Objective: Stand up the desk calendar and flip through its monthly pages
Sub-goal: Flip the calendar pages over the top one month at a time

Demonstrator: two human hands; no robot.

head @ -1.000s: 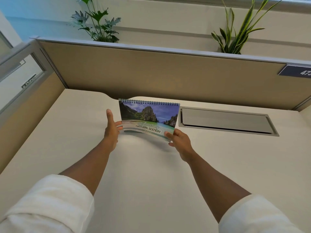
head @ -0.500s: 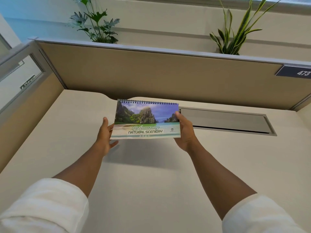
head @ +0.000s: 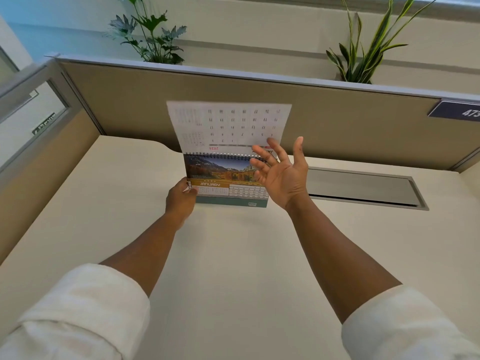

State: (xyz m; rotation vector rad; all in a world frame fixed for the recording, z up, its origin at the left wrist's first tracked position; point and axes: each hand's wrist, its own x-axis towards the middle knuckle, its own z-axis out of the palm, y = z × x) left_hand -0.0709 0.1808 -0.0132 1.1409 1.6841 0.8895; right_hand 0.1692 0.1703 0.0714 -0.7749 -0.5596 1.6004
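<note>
One big pale desk (head: 233, 255) fills my view, and in the middle of the frame the calendar (head: 226, 180) stands on it, my left hand (head: 180, 201) pinching its left edge, my right hand (head: 281, 175) open under the lifted page (head: 228, 126).

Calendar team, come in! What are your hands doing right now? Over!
Left hand grips calendar corner. Right hand open, lifting cover page over spiral. January showing. Nothing blocking.

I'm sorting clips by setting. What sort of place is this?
Most likely an office cubicle: a desk fenced by a partition bearing a number plate, with a cable hatch set into it.
</note>
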